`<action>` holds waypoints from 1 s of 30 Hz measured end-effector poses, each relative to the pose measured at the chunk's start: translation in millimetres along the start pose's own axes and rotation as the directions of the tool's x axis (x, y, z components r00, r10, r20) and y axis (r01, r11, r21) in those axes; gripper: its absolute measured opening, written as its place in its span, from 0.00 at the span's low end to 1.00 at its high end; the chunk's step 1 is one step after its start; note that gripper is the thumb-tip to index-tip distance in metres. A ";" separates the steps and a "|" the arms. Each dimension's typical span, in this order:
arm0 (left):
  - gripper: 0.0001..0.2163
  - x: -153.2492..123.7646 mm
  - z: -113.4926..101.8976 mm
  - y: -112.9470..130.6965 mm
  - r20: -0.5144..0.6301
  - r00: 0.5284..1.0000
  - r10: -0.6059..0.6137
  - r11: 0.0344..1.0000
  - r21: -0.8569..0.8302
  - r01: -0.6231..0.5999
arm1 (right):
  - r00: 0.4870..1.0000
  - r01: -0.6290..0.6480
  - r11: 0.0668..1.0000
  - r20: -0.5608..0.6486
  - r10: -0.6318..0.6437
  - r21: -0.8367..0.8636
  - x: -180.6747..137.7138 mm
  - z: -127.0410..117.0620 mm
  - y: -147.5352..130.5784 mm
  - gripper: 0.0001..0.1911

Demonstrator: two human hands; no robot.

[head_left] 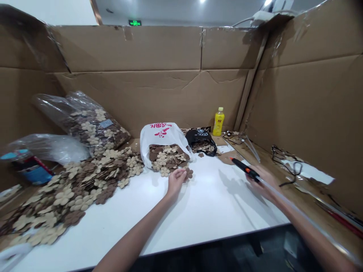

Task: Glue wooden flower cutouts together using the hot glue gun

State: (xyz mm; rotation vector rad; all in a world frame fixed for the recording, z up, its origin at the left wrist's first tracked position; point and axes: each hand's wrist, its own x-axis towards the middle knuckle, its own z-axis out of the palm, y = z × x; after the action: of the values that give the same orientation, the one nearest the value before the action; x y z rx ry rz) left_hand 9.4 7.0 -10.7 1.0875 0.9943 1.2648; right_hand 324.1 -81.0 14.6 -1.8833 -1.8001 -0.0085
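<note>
Left hand (176,181) curled at a brown flower cutout (188,173), grip unclear, right hand (262,184) wrapped around a black-and-orange tool (244,168), tip pointing up-left, long clear rod (295,210) running down-right, over white counter (215,204)

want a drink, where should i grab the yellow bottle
Grip the yellow bottle around its straight middle, coming from the front: it stands upright close to the cardboard back wall, with the black bag beside it on the left.

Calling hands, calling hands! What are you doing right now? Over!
Left hand on brown flower cutouts. Right hand gripping black-and-orange tool. White plastic bag just past left hand. Over.
</note>
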 end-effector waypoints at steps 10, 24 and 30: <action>0.17 0.1 0.8 -3.0 -0.014 1.000 -0.006 0.999 -0.034 0.005 | 0.995 -0.040 0.909 0.102 -0.003 0.414 4.5 55.8 -108.9 0.10; 0.17 1.6 3.0 -5.8 -0.012 0.999 0.046 0.999 -0.011 -0.046 | 0.983 -0.070 0.875 0.183 -0.021 0.479 5.4 62.1 -119.6 0.06; 0.16 0.5 3.8 -4.7 -0.021 0.998 0.066 0.998 -0.005 -0.066 | 0.976 -0.096 0.883 0.216 -0.007 0.460 5.4 63.4 -118.4 0.06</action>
State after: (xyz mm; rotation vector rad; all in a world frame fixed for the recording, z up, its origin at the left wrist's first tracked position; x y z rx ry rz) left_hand 14.1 7.3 -14.4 1.1122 0.9764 1.3337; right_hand 192.5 -55.6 5.3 -1.6147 -1.6955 0.6145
